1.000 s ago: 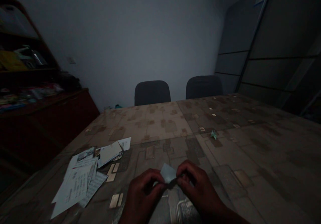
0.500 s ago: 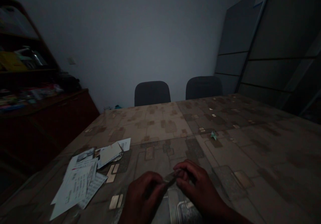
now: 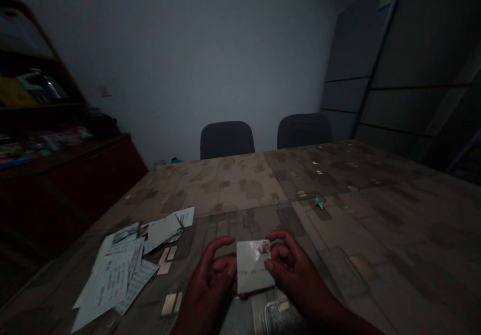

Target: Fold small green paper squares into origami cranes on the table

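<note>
Above the dim, patterned bench (image 3: 240,180), a pale paper square (image 3: 252,275) sits between the fingers of the left hand (image 3: 210,280) and right hand (image 3: 296,275), both grasping its sides, presumably to steady it; loose papers (image 3: 110,275) lie to the left.

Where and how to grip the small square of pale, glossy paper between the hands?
I'd pinch the small square of pale, glossy paper by its right edge, coming from the right: thumb on the near face, fingers behind. It looks thin and flat with its face towards the camera, and the right hand already has its thumb there.
</note>
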`<control>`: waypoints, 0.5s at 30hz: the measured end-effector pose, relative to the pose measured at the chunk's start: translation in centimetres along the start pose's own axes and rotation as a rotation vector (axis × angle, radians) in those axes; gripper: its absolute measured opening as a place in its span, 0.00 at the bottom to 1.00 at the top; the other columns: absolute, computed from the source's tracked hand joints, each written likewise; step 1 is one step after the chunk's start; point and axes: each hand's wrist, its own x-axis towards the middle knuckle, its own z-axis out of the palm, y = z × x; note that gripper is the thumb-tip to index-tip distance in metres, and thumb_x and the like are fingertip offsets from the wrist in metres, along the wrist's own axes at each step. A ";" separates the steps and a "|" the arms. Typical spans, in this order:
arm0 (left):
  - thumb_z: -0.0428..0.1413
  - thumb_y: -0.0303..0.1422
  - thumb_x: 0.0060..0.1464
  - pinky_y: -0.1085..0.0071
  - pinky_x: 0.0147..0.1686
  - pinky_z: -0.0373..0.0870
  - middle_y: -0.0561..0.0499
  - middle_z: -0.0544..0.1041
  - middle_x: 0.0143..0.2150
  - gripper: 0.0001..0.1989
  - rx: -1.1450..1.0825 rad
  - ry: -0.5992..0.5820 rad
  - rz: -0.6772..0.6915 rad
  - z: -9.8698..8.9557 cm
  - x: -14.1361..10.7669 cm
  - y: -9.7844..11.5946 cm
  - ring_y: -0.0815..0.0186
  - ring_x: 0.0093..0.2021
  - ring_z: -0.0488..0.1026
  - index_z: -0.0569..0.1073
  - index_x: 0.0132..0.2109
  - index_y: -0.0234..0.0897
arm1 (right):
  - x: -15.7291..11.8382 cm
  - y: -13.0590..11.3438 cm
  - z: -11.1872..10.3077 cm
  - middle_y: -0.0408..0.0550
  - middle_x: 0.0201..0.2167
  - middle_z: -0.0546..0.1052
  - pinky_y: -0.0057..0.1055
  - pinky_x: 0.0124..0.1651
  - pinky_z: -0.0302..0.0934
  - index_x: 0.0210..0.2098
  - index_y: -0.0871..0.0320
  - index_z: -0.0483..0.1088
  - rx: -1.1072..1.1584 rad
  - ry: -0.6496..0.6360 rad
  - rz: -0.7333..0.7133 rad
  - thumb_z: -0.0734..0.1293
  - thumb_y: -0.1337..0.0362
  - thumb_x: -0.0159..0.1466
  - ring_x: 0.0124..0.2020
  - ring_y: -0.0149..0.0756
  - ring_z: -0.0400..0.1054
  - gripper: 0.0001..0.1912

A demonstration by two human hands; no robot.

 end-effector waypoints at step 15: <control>0.59 0.21 0.48 0.76 0.33 0.74 0.55 0.84 0.33 0.16 0.607 -0.116 0.564 -1.5 0.0 1.3 0.63 0.33 0.81 0.82 0.36 0.51 | -0.5 -0.2 -0.3 0.47 0.37 0.76 0.32 0.43 0.63 0.38 0.55 0.75 -0.195 -0.029 -0.224 0.65 0.71 0.59 0.40 0.38 0.71 0.10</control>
